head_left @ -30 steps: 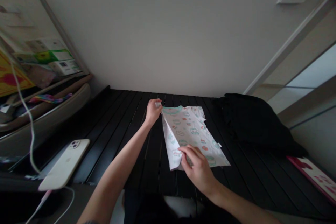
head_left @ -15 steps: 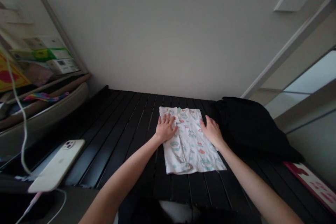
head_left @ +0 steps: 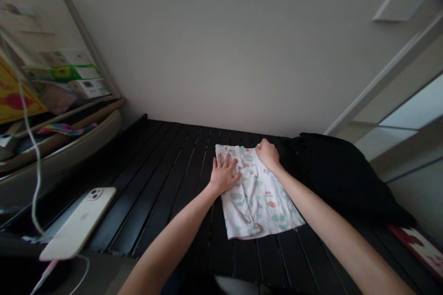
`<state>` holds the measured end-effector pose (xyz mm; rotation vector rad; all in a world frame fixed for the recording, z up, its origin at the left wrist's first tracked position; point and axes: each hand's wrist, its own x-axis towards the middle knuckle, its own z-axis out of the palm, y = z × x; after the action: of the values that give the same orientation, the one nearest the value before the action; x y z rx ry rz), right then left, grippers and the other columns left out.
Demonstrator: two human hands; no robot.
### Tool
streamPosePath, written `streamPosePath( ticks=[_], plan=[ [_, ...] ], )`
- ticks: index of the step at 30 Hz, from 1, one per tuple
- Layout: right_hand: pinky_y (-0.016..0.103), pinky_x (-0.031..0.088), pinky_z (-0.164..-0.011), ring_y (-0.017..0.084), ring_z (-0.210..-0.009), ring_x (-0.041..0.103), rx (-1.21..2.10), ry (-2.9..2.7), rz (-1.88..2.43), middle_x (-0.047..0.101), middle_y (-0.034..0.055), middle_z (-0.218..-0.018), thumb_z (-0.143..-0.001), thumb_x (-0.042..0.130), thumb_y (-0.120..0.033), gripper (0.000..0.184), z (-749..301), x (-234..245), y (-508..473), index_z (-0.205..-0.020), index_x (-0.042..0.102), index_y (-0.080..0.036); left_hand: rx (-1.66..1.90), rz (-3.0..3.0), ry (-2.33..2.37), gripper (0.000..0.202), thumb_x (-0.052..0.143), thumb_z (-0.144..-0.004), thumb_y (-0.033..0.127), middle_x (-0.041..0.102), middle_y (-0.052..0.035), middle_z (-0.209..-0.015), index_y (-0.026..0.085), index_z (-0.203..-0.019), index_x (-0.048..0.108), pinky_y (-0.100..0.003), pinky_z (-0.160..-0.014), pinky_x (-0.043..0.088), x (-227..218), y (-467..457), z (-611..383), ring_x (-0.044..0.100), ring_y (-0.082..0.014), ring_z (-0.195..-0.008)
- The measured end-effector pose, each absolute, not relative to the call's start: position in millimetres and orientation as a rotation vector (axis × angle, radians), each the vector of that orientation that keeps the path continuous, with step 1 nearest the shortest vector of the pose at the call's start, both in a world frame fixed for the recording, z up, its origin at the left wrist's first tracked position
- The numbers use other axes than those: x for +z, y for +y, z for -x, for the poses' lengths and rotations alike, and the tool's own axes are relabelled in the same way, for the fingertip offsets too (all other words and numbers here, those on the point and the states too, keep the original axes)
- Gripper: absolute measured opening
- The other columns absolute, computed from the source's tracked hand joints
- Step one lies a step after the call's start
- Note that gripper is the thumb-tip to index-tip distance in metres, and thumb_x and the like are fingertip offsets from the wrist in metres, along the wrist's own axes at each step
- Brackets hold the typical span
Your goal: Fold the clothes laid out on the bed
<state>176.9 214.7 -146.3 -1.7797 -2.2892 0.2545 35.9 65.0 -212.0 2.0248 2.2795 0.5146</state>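
Observation:
A white cloth garment (head_left: pixel 263 193) with a green and orange print lies folded on the black slatted surface (head_left: pixel 166 161). My left hand (head_left: pixel 224 174) rests flat on its upper left part, fingers spread. At the far right corner of the garment, my right hand (head_left: pixel 268 153) is closed, its fingers curled round the edge of the fabric. Small wrinkles run down the middle of the cloth, between my hands.
A black cushion-like bundle (head_left: pixel 339 175) lies to the right, close to my right arm. At left, a white phone (head_left: pixel 79 223) with a cable plugged in lies face down. Boxes (head_left: pixel 90 87) stand on a shelf beyond it. The wall (head_left: pixel 221 55) rises behind the slats.
My right hand has moved up to the garment's far right corner and closed on it. The left hand stays flat on the cloth. The camera view has shifted slightly.

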Motion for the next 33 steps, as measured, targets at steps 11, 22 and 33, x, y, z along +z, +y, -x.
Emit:
streamPosePath(
  ticks=[11,22,33],
  plan=[
    [0.027,0.043,-0.085,0.019,-0.106,0.059,0.502,-2.535,1.135,0.062,0.014,-0.118,-0.093,0.046,-0.031,0.032,-129,-164,172,-0.119,0.051,-0.014,0.917,-1.737,2.359,0.062,0.038,-0.089,0.029,0.03,-0.0162,-0.152,0.011,-0.146,0.023,-0.042,-0.112,0.026,-208,70,-28,0.029,-0.0267,-0.139],
    [0.025,0.041,-0.067,0.02,-0.078,0.06,0.675,-2.874,1.187,0.063,0.0023,-0.071,-0.07,0.064,-0.03,0.014,-257,-162,144,-0.065,0.06,-0.018,0.606,-1.941,2.337,0.051,0.037,-0.09,0.038,0.035,-0.0057,-0.152,0.023,-0.138,0.046,-0.053,-0.114,0.016,-211,70,-32,0.02,-0.0362,-0.142],
    [0.029,0.048,-0.086,0.018,-0.095,0.061,0.876,-2.955,0.545,0.063,0.005,-0.106,-0.085,0.058,-0.027,0.027,-286,-116,27,-0.11,0.063,-0.023,0.648,-1.909,2.243,0.054,0.046,-0.083,0.031,0.033,-0.0064,-0.152,0.023,-0.136,0.048,-0.052,-0.115,0.014,-206,70,-27,0.017,-0.0323,-0.143]
  ],
)
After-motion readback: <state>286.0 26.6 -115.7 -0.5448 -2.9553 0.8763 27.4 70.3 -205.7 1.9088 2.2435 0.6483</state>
